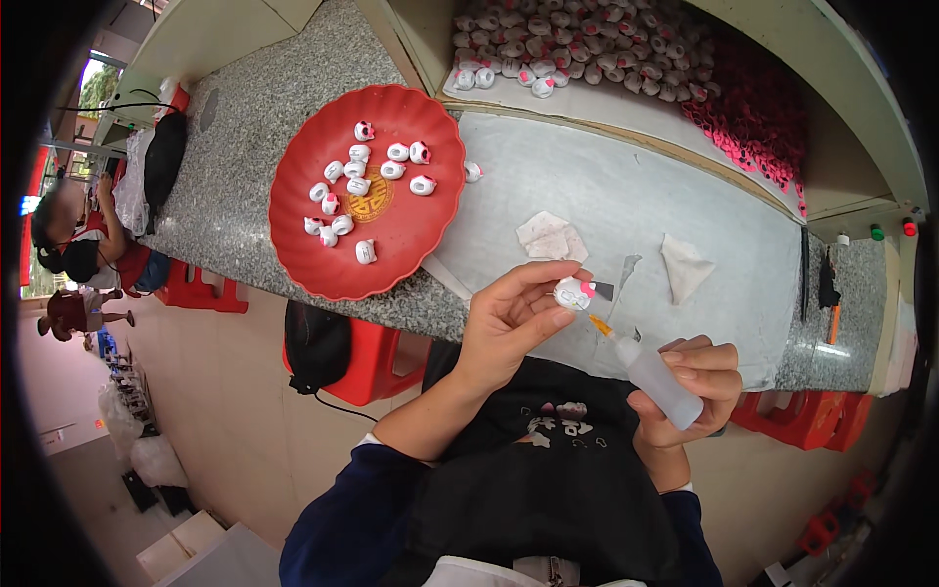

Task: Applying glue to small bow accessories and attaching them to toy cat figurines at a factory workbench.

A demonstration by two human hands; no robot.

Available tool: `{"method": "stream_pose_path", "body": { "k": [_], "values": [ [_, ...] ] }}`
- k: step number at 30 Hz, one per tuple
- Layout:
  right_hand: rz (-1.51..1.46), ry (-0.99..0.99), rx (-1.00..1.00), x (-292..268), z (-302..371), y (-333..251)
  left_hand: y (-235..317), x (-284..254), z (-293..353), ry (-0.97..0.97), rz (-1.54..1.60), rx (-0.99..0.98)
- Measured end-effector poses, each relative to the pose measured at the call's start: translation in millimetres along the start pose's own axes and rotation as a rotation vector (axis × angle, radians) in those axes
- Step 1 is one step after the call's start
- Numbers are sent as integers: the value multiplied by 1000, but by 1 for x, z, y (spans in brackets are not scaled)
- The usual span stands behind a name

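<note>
My left hand [504,323] pinches a small white cartoon-animal head [570,296] with a pink bow between thumb and fingertips. My right hand [719,364] is wrapped round a translucent squeeze bottle [663,383], tilted so its orange tip points up and left at the head. Whether the tip touches the head, I cannot tell. A short dark grey strip [603,291] shows right beside the head. Left of my hands, a red scalloped plate [303,240] carries several more white heads [357,186], some with pink bows showing.
On the pale sheet [606,186] covering the worktop lie two crumpled white tissues [550,238] [687,266]. Behind it, a shelf holds heaped white heads [587,44] and pink pieces [753,117]. Red stools [377,367] stand below the granite edge. Another person [88,240] sits far left.
</note>
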State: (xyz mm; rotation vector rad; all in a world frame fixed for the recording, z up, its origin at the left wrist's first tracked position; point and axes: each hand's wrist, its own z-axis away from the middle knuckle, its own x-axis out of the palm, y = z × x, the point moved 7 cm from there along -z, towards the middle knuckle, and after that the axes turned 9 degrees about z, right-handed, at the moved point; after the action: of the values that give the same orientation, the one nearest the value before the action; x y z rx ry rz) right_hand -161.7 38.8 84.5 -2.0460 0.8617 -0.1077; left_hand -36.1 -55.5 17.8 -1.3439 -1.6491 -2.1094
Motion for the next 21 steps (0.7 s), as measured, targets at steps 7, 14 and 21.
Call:
{"method": "stream_pose_path", "body": {
  "k": [7,14,21],
  "values": [
    [-1,-20,-2,1,-1,-2,-1,-2,1,3,-37,-2],
    [-10,-26,-25,2,-2,-5,-1,-4,3,2,0,-6],
    [-28,7,-50,2,1,-6,-1,-4,3,7,22,-23]
  ]
}}
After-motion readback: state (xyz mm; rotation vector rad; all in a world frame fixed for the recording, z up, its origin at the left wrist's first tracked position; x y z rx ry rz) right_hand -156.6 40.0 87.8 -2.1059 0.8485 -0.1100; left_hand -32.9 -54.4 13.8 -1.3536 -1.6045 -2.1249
